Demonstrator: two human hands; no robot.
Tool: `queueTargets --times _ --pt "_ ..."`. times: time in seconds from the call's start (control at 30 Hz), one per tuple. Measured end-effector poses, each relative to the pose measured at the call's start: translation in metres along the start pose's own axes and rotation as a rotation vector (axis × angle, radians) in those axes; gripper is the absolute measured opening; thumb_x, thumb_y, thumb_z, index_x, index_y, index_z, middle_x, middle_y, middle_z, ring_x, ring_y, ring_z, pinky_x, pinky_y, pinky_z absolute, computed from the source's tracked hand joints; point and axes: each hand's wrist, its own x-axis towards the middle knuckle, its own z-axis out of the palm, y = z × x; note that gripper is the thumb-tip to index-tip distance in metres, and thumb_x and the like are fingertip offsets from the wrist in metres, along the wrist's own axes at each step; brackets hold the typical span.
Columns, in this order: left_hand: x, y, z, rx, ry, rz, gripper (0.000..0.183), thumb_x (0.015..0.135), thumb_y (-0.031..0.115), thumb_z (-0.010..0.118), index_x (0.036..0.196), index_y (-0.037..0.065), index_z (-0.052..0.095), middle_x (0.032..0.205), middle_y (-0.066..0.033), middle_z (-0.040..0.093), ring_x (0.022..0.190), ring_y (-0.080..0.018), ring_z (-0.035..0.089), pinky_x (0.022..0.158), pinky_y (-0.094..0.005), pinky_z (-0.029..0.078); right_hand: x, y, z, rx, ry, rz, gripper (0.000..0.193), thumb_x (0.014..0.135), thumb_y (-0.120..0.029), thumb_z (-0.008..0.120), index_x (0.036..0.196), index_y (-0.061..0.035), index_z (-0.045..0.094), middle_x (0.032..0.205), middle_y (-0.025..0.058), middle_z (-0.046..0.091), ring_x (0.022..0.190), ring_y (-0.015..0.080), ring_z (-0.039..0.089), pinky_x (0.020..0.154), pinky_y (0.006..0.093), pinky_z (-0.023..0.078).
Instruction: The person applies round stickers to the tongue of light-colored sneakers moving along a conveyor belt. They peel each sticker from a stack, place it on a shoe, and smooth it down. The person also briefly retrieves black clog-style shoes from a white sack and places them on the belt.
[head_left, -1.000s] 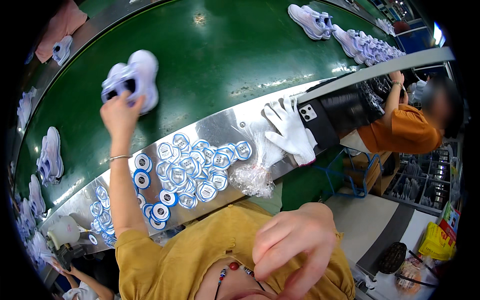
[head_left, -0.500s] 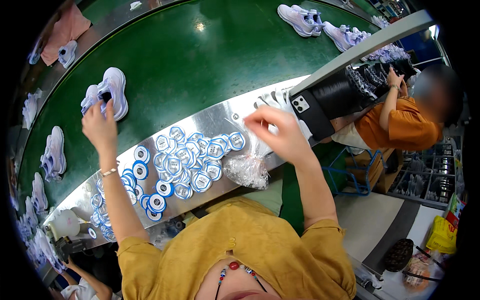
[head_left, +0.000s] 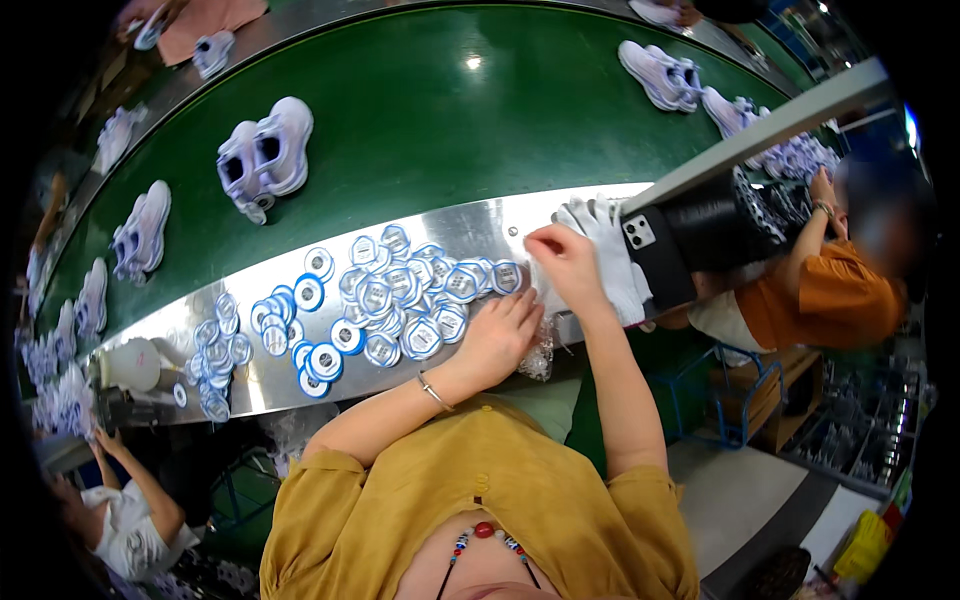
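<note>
My left hand point(head_left: 503, 338) lies with its fingers stretched out over a bundle of thin clear plastic strands point(head_left: 540, 358) at the front edge of the metal ledge. Just right of it, my right hand point(head_left: 568, 265) is closed in a pinch above the same bundle. Anything between those fingertips is too small to make out. A pile of round white tags with blue rims point(head_left: 400, 290) spreads left of my hands. Beside my right hand lies a white knitted glove point(head_left: 625, 275). Across the ledge, a pair of white-lilac sneakers point(head_left: 280, 150) stands on the green belt point(head_left: 430, 130).
A dark phone point(head_left: 655, 245) and a grey metal bar point(head_left: 770, 130) border the ledge on the right. More tags point(head_left: 215, 350) and a whitish container point(head_left: 130, 365) sit at the left. Co-workers point(head_left: 835, 290) point(head_left: 130, 520) are on both sides.
My left hand has left the sneakers and come down right to the bundle. My right hand stays pinched near the bundle. The view has shifted, and the tag now hangs out of sight.
</note>
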Motion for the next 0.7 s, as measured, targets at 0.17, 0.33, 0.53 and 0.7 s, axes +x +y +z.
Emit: queueTargets --times 0.17,0.33,0.53,0.7 --pt "-0.005 0.004 0.005 0.0 -0.009 -0.043 0.038 0.077 0.017 0.067 0.109 0.0 0.059 0.119 -0.015 0.055 0.108 -0.0299 0.052 0.089 -0.0386 0.043 -0.017 -0.025 -0.02 0.666 0.31 -0.136 0.007 0.086 -0.001 0.06 0.092 0.002 0.062 0.09 0.0088 0.066 0.082 0.0139 0.061 0.08 0.0268 0.049" --pt "0.001 -0.004 -0.015 0.014 0.115 -0.039 0.035 0.075 0.009 0.067 0.108 0.002 0.058 0.111 -0.0148 0.057 0.102 -0.0316 0.053 0.086 -0.0396 0.044 -0.033 -0.058 -0.034 0.567 0.325 -0.322 0.008 0.089 -0.002 0.057 0.096 0.0007 0.058 0.088 0.0113 0.064 0.073 0.0127 0.059 0.072 0.025 0.049" --pt "0.013 -0.054 -0.048 0.082 0.148 -0.186 0.028 0.07 0.009 0.07 0.097 0.004 0.063 0.102 -0.0124 0.057 0.096 -0.0295 0.051 0.081 -0.0408 0.042 -0.06 -0.026 -0.015 0.421 0.062 0.297 0.006 0.089 -0.01 0.058 0.093 -0.0057 0.058 0.068 -0.0042 0.048 0.057 0.0014 0.04 0.045 0.0154 0.028" --pt "0.034 -0.054 -0.033 0.157 -0.078 -0.185 0.036 0.066 0.023 0.076 0.097 0.008 0.065 0.108 -0.0091 0.055 0.104 -0.0303 0.046 0.085 -0.0414 0.038 -0.057 -0.006 0.001 0.419 0.015 0.305 0.005 0.09 -0.012 0.057 0.091 -0.007 0.058 0.067 -0.0056 0.047 0.056 0.0013 0.039 0.046 0.0167 0.028"
